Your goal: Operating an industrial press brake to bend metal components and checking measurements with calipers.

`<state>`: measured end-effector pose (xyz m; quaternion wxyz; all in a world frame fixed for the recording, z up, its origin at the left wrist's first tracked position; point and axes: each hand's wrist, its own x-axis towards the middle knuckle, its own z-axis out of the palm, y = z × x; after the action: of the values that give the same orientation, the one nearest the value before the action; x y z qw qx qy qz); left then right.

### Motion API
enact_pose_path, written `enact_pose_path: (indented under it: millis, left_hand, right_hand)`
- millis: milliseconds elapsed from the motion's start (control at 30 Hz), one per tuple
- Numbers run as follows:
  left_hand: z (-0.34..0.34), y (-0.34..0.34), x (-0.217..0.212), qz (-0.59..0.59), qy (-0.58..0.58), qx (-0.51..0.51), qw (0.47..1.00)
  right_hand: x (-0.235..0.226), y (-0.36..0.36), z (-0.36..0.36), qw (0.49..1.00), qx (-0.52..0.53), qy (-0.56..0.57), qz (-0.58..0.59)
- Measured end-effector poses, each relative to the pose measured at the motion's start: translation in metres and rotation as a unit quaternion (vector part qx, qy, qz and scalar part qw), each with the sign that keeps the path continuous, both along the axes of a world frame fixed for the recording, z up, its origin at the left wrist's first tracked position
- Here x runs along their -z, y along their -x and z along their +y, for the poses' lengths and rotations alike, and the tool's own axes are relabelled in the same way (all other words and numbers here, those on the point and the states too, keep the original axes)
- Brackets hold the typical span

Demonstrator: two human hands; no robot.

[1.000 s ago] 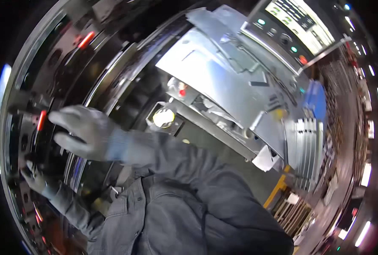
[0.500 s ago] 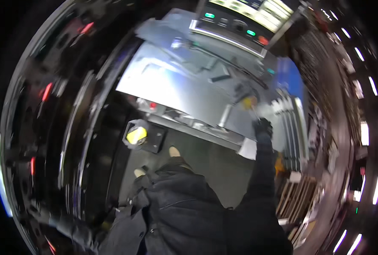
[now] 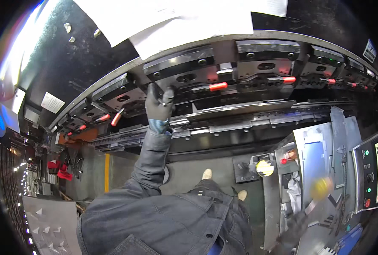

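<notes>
My left hand (image 3: 158, 106), in a dark glove with a blue-grey cuff, reaches up to the row of clamps on a press brake. Its fingers curl at the lower edge of a steel clamp block (image 3: 178, 63), with a small shiny bit showing between them that I cannot make out. To either side, red-handled levers (image 3: 218, 86) stick out below the clamps; one red lever (image 3: 117, 117) left of my hand is tilted. My gloved right hand (image 3: 294, 227), smeared by motion at the lower right, grips the pale handle of a mallet-like tool with a yellow head (image 3: 321, 188).
White paper sheets (image 3: 189, 25) lie across the machine's top. A long lower die rail (image 3: 240, 123) runs under the clamps. At right stand a metal side table (image 3: 312, 148) and a control panel (image 3: 369, 174). A yellow-topped foot pedal (image 3: 264, 168) sits by my feet.
My view has swung from the side table to the press brake. My left hand has come up to the clamps; my right hand still holds the yellow-headed tool over the table.
</notes>
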<state>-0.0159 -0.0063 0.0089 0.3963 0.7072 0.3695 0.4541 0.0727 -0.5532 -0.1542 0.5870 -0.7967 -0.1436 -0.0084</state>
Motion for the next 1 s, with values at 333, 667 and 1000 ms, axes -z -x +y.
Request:
enact_pose_path:
  millis: [333,667,1000]
  left_hand:
    - [0.038,-0.001,0.051,-0.347,0.211,0.287,0.868]
    - [0.085,0.011,0.095,-0.076,-0.2,0.11,0.971]
    - [0.082,0.023,0.08,-0.291,0.111,0.384,0.869]
  right_hand:
    - [-0.09,0.047,0.4,0.904,-0.338,-0.1,-0.24]
    - [-0.084,0.039,0.434,0.937,-0.21,-0.154,-0.233]
    - [-0.087,0.048,0.433,0.923,-0.244,-0.139,-0.262]
